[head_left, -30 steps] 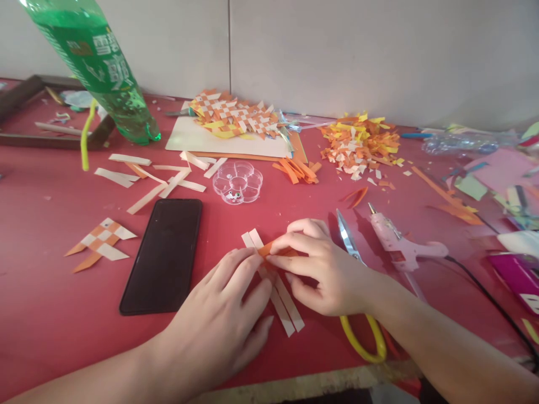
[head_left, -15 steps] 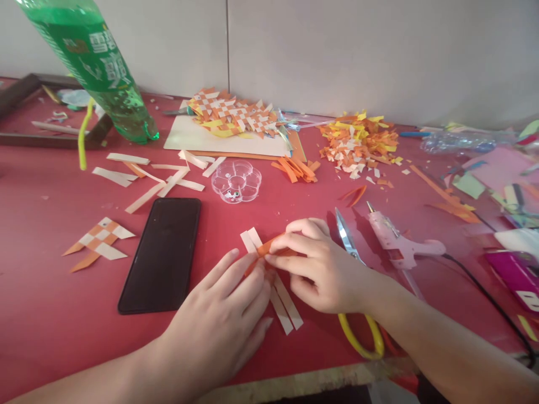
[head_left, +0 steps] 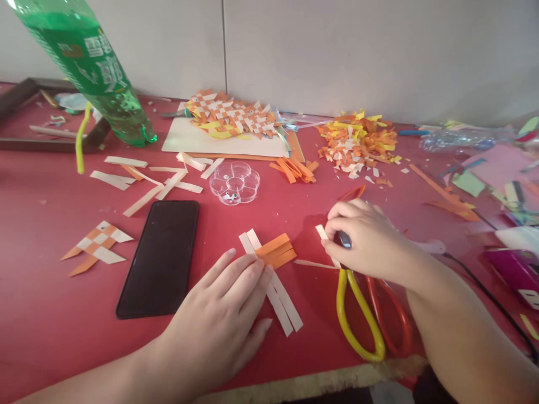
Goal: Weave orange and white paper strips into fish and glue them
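Note:
My left hand (head_left: 229,308) lies flat, fingers stretched out, its fingertips pressing on crossed paper strips. Two white strips (head_left: 283,306) run diagonally under the fingertips, and folded orange strips (head_left: 278,251) stick out to their right. My right hand (head_left: 362,238) pinches a white paper strip (head_left: 321,232) above the scissors (head_left: 360,320), which have one yellow and one red handle. Its fingers hide most of the blades. A thin pale strip (head_left: 315,263) rests on the table between my hands. A black phone (head_left: 160,258) lies left of my left hand.
A finished orange-and-white woven paper fish (head_left: 99,241) lies at the left. Behind are loose white strips (head_left: 141,200), a clear flower-shaped box (head_left: 234,183), orange strips (head_left: 295,169) and a scrap heap (head_left: 357,141). A green bottle (head_left: 92,73) stands back left; a cable (head_left: 488,286) runs at right.
My right hand has left the orange strips and moved right to the scissors, now with a white strip in its fingers. The left hand stays in place.

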Demonstrator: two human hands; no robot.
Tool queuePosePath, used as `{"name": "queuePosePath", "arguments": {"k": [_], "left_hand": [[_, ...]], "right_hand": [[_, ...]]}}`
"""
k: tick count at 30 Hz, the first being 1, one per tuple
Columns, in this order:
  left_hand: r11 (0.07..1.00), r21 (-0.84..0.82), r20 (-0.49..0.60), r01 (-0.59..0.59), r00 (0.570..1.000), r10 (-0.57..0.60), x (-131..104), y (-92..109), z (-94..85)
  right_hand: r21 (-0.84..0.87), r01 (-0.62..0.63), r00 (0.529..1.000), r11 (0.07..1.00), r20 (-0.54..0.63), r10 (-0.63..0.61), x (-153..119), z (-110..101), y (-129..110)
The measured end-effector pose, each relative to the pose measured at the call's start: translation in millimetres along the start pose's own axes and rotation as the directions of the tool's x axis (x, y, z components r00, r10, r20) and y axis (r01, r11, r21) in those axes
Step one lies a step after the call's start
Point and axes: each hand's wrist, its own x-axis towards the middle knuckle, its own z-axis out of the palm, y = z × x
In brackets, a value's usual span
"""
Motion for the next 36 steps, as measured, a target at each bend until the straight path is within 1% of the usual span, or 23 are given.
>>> {"name": "queuePosePath", "arguments": {"k": [1,2,3,4,6,7,8,9,11,13,16,20,23,27,28,29,33,36], "left_hand": [[1.0,-0.006,0.001,0.005,1.0,-0.005,0,0,-0.2],[1.0,-0.009,0.003,0.007,1.0,-0.007,1,0,-0.5],[1.0,-0.011,0.003,0.005,1.0,-0.005,1,-1,-0.7],[1.0,-0.012,0.004,0.0,1.0,0.0,2,-1,-1.1],[1.0,-0.018,0.009,-0.009,1.0,0.009,2,-1,-1.8],[1.0,-0.023,0.014,-0.011,1.0,0.012,2,-1,-2.1],[0.999,-0.029,0.02,-0.014,1.0,0.015,2,-1,-2.2],[0.999,-0.033,0.025,-0.016,1.0,0.017,1,-1,-2.2],[0.999,-0.032,0.03,-0.018,0.999,0.019,1,-2,-1.8],[0.999,-0.027,0.028,-0.024,0.999,0.024,0,-2,-1.2],[0.999,-0.028,0.032,-0.022,0.999,0.023,0,-2,-0.9],[1.0,-0.021,0.033,-0.023,0.999,0.024,1,-2,-2.3],[0.999,-0.017,0.021,-0.03,0.999,0.031,1,-1,-2.7],[0.999,-0.037,0.021,-0.024,0.999,0.025,1,-1,-1.3],[0.999,-0.042,0.026,-0.022,0.999,0.023,1,-2,-0.9],[0.999,-0.046,0.037,-0.018,0.999,0.02,1,-2,-0.6],[0.998,-0.063,0.081,0.001,0.997,0.004,0,-2,-0.6],[0.997,-0.077,0.089,0.007,0.996,0.0,-1,-2,-1.4]], "right_hand": [[0.043,0.011,1.0,0.999,0.015,-0.012,-1,-3,-1],[0.124,0.026,0.999,0.992,0.019,-0.029,-1,-7,-5],[0.248,0.045,0.999,0.968,0.019,-0.051,-1,-10,-10],[0.4,0.062,0.997,0.914,0.014,-0.074,0,-13,-17],[0.682,0.075,0.994,0.728,0.008,-0.11,1,-14,-32],[0.763,0.065,0.994,0.644,0.007,-0.109,1,-13,-40],[0.799,0.047,0.995,0.599,0.014,-0.096,2,-10,-47],[0.799,0.025,0.997,0.601,0.025,-0.074,2,-6,-53],[0.729,-0.004,0.999,0.685,0.036,-0.032,3,2,-61],[0.631,0.017,1.0,0.775,0.006,-0.026,4,9,-63],[0.542,0.081,0.997,0.837,-0.056,-0.06,4,14,-63],[0.51,0.142,0.987,0.848,-0.14,-0.081,4,19,-64],[0.501,0.171,0.979,0.848,-0.181,-0.091,2,26,-65],[0.521,0.131,0.983,0.844,-0.181,-0.04,1,31,-66],[0.516,0.133,0.983,0.846,-0.181,-0.044,2,31,-66],[0.503,0.151,0.981,0.851,-0.182,-0.066,3,30,-65],[0.449,0.307,0.95,0.839,-0.191,-0.246,6,25,-60],[0.443,0.331,0.944,0.833,-0.151,-0.294,7,20,-57]]}}
